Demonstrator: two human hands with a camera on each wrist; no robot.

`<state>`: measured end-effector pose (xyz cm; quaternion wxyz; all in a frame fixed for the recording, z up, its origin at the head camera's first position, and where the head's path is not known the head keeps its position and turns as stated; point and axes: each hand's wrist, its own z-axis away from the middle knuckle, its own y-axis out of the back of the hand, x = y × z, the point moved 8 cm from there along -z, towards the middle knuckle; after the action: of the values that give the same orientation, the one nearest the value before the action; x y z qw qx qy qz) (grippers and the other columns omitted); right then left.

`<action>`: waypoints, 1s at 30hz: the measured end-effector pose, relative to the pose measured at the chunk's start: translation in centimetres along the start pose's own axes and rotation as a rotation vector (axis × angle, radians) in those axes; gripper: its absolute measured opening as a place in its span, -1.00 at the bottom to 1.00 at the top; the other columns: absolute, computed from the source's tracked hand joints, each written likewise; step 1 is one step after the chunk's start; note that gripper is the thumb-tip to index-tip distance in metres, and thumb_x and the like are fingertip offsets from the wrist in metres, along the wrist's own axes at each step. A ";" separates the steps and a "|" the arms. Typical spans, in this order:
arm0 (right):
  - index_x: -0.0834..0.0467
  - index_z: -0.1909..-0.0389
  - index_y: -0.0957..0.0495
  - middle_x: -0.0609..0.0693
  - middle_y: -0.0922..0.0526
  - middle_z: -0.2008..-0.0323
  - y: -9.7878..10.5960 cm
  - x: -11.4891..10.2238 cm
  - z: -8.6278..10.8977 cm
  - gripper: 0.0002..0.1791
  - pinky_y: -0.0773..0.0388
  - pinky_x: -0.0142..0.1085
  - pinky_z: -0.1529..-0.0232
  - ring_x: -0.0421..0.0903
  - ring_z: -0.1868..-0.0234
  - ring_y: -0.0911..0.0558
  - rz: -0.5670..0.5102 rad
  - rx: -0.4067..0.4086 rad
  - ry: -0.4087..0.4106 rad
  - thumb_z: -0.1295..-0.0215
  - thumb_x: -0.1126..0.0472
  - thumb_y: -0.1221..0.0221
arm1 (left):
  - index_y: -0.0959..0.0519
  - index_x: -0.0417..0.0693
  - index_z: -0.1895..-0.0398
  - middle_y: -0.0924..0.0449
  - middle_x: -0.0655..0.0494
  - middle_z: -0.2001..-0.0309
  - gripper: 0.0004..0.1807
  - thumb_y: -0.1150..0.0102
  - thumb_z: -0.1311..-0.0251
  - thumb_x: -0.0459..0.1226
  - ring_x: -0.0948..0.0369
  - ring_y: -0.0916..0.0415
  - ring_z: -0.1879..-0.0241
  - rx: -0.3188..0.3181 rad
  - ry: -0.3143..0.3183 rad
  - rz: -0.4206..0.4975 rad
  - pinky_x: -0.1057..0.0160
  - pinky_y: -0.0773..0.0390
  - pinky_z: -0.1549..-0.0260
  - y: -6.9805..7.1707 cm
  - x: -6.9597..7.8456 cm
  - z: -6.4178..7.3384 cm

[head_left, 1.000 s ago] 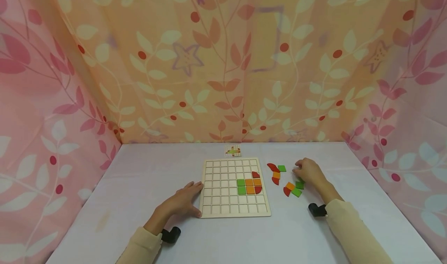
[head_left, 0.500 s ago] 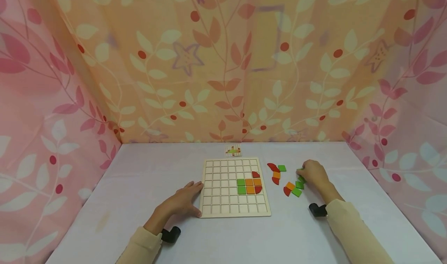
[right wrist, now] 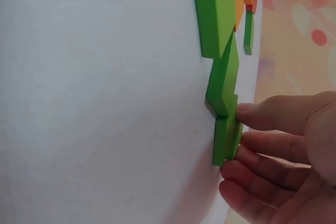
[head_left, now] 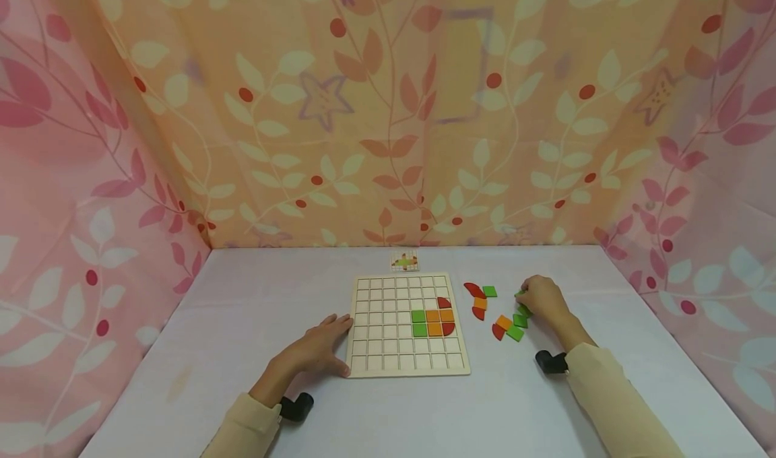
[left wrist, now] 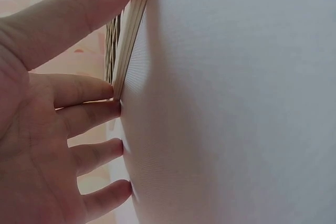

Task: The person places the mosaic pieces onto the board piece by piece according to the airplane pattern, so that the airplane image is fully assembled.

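My left hand [head_left: 319, 347] rests at the left edge of a pale wooden grid board [head_left: 391, 362], fingers extended and thumb at the near corner. In the left wrist view, the thumb lies against the board's rim [left wrist: 131, 35]. To the right of the board, my right hand [head_left: 545, 301] pinches a green square tile [right wrist: 237, 139] between thumb and fingers. More green tiles [right wrist: 224, 77] lie right beside it on the table. Green squares [head_left: 419, 323], orange squares [head_left: 433, 317] and red quarter-round tiles [head_left: 448, 329] sit in the board's right-hand cells.
Between board and right hand lie loose tiles: red [head_left: 473, 289], orange [head_left: 479, 304] and green [head_left: 490, 291], with another cluster [head_left: 504, 323] nearer. A small pattern card [head_left: 405, 261] lies behind the board on the white tabletop [head_left: 291, 276]. Patterned curtains [head_left: 388, 108] enclose the back and sides.
My right hand has come down slightly to the right onto a green tile, its fingers closing there. The left hand and the tiles on the board have not moved.
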<state>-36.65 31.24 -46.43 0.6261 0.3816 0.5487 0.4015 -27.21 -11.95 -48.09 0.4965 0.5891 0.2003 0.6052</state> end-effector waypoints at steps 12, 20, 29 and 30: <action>0.47 0.02 -0.58 0.34 -0.66 0.13 -0.5 -0.1 -0.3 -0.59 -0.61 -0.27 0.30 -0.03 0.34 -0.57 -0.136 -0.034 0.024 -0.21 0.25 -0.25 | -0.25 -0.17 -0.44 -0.17 -0.05 -0.50 0.04 -0.56 0.20 -0.22 -0.13 0.07 -0.53 -0.008 -0.008 -0.006 -0.29 -0.07 -0.38 -0.3 -0.3 -0.2; 0.39 -0.02 -0.59 0.31 -0.66 0.09 -1.0 -1.2 0.3 -0.58 -0.63 -0.22 0.20 -0.01 0.26 -0.58 -0.239 -0.056 0.048 -0.22 0.19 -0.28 | -0.28 -0.17 -0.42 -0.21 -0.05 -0.48 0.05 -0.59 0.25 -0.21 -0.13 0.03 -0.52 0.009 -0.005 -0.006 -0.29 -0.10 -0.36 -0.4 -0.3 -0.2; 0.35 -0.03 -0.60 0.28 -0.66 0.06 -1.1 -3.2 0.7 -0.59 -0.62 -0.08 0.03 0.08 0.13 -0.59 -0.256 0.007 0.117 -0.22 0.19 -0.28 | -0.26 -0.16 -0.43 -0.19 -0.04 -0.49 0.05 -0.58 0.23 -0.21 -0.13 0.05 -0.52 0.008 -0.016 -0.007 -0.29 -0.09 -0.37 -0.2 -0.3 -0.3; 0.34 -0.03 -0.60 0.27 -0.66 0.06 -1.1 -3.5 0.7 -0.60 -0.61 -0.07 0.02 0.08 0.13 -0.58 -0.260 0.012 0.121 -0.22 0.20 -0.28 | -0.26 -0.15 -0.44 -0.19 -0.04 -0.49 0.05 -0.58 0.23 -0.21 -0.13 0.05 -0.52 0.008 -0.015 -0.009 -0.28 -0.08 -0.37 -0.1 -0.3 -0.3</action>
<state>-36.07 27.59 -46.08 0.6364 0.2862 0.6325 0.3362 -27.50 -12.06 -48.40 0.4983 0.5945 0.2016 0.5980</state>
